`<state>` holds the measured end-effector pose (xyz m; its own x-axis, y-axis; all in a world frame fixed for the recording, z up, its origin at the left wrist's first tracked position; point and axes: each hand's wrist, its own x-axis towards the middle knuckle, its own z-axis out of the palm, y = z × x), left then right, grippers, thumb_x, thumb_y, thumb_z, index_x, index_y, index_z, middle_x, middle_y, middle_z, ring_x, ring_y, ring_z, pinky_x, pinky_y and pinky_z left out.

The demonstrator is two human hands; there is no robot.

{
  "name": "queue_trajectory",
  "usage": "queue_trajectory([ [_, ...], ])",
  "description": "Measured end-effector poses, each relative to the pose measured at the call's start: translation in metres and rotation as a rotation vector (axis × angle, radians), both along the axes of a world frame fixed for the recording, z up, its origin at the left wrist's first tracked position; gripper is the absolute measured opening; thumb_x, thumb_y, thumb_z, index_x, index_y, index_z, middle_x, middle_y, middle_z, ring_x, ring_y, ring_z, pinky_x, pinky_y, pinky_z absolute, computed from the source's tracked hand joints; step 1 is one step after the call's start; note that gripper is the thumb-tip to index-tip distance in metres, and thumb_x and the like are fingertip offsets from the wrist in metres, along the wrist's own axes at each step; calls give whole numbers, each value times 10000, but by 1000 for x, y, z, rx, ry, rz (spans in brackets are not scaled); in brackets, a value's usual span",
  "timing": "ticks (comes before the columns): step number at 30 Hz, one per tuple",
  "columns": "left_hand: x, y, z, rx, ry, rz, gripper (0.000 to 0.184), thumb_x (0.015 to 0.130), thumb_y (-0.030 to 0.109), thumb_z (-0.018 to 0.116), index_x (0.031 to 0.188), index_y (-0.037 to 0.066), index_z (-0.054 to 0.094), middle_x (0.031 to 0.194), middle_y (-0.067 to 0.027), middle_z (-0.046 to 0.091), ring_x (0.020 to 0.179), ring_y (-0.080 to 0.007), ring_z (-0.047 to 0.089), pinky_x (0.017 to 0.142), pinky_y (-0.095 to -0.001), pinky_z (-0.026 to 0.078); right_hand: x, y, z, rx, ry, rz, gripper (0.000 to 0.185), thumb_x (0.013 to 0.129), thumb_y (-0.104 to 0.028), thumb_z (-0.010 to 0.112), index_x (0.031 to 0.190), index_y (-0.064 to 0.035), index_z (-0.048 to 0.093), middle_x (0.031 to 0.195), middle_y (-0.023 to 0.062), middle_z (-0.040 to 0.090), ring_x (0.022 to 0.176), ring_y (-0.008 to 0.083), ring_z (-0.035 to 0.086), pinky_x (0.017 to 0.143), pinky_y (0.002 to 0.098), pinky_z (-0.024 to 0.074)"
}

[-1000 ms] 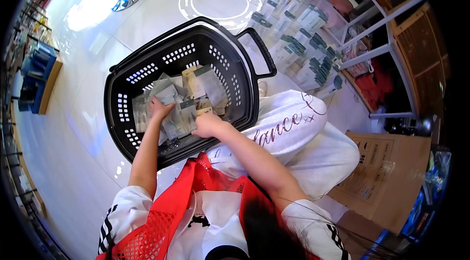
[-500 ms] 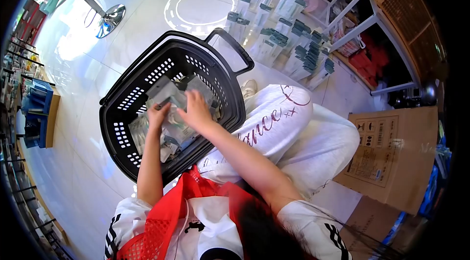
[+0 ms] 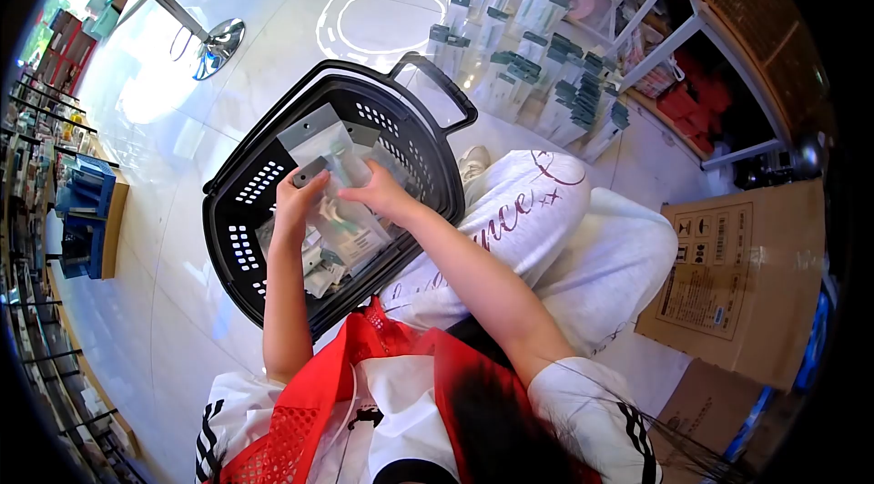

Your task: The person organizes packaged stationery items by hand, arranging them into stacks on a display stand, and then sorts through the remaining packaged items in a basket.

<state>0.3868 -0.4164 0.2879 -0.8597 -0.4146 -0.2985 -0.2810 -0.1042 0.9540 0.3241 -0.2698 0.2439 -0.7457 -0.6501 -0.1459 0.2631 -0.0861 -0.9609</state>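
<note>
A black plastic basket (image 3: 221, 222) with slotted walls stands tilted before my knees, holding several clear packets with grey header cards. Over its opening, my left hand (image 3: 293, 202) pinches a clear packet (image 3: 330, 207) near its grey header. My right hand (image 3: 387, 195) has its thumb and fingers closed at the right edge of the held packets; its exact grip is partly hidden. Behind these, a larger clear packet (image 3: 339, 149) stands up with its header toward the far wall of the basket. Small light-coloured packs (image 3: 323, 273) lie lower in the basket.
Several rows of green-headed packets (image 3: 523, 70) lie on the floor at the upper right, beside a white-framed shelf (image 3: 696, 24). A cardboard box (image 3: 733, 275) stands right of my legs. A chrome stool base (image 3: 218, 42) is at upper left; stocked racks line the left edge.
My hands have brought the packets up and more upright, so the larger one now shows clearly above the others. The view has shifted slightly, moving the basket a little right.
</note>
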Motion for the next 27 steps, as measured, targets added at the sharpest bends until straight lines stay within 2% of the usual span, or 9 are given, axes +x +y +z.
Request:
queue_trajectory([
  [3, -2, 2, 11, 96, -31, -32, 281, 717, 180, 658, 926, 8, 581, 789, -35, 593, 660, -93, 543, 612, -223, 425, 3, -3, 0, -109, -54, -90, 551, 644, -121, 707, 1124, -12, 459, 1063, 94, 548, 946, 172, 536, 811, 294, 426],
  [7, 2, -9, 1, 221, -76, -122, 296, 758, 213, 631, 966, 12, 569, 839, -30, 592, 720, -100, 549, 632, -240, 432, 5, -7, -7, -204, -79, -218, 448, 669, -128, 687, 1072, -33, 515, 993, 79, 584, 907, 171, 557, 792, 295, 435],
  [11, 13, -12, -15, 213, -203, -275, 346, 779, 225, 610, 1047, 21, 528, 913, -40, 581, 780, -124, 546, 718, -280, 435, 6, -9, -15, -7, -6, -323, 386, 676, -167, 684, 1013, -28, 558, 926, 82, 615, 860, 160, 581, 756, 293, 448],
  [13, 21, 3, -14, 283, -183, -280, 484, 776, 215, 608, 1183, 37, 414, 1029, -64, 540, 886, -176, 541, 775, -330, 438, 6, -8, -15, 47, 86, -357, 363, 676, -184, 684, 981, -20, 576, 894, 87, 627, 837, 157, 591, 739, 292, 453],
  [15, 29, 6, -19, 364, -155, -254, 530, 777, 227, 608, 1209, 32, 370, 1077, -71, 515, 936, -187, 534, 800, -349, 436, 6, -7, -15, 17, 45, -369, 357, 674, -201, 686, 962, -16, 586, 874, 91, 634, 810, 156, 598, 726, 285, 456],
  [18, 45, -4, -66, 467, -33, -120, 417, 802, 265, 573, 1142, 80, 420, 1047, -50, 532, 889, -196, 551, 761, -364, 453, 8, -7, -14, -1, -95, -417, 326, 683, -191, 678, 950, -23, 595, 833, 66, 633, 758, 135, 591, 687, 271, 453],
  [21, 52, 4, -99, 858, 196, 89, 376, 820, 290, 547, 1108, 80, 427, 1046, -50, 535, 868, -197, 556, 756, -360, 457, 1, -5, -17, -117, -270, -521, 307, 691, -179, 672, 942, -19, 597, 798, 43, 623, 715, 114, 573, 648, 260, 444],
  [25, 49, 45, -57, 843, 249, -88, 555, 859, 375, 436, 1282, 57, 268, 1227, -65, 439, 1047, -233, 493, 889, -353, 400, -4, -3, -20, -165, -432, -633, 317, 703, -192, 673, 943, -1, 592, 820, 48, 608, 711, 111, 559, 634, 252, 434],
  [27, 41, 43, -59, 781, 172, -107, 531, 839, 306, 497, 1273, 82, 289, 1192, -79, 455, 1058, -232, 480, 908, -355, 380, 0, -4, -21, -152, -407, -611, 322, 704, -193, 675, 948, -1, 592, 838, 51, 609, 721, 115, 561, 639, 253, 435],
])
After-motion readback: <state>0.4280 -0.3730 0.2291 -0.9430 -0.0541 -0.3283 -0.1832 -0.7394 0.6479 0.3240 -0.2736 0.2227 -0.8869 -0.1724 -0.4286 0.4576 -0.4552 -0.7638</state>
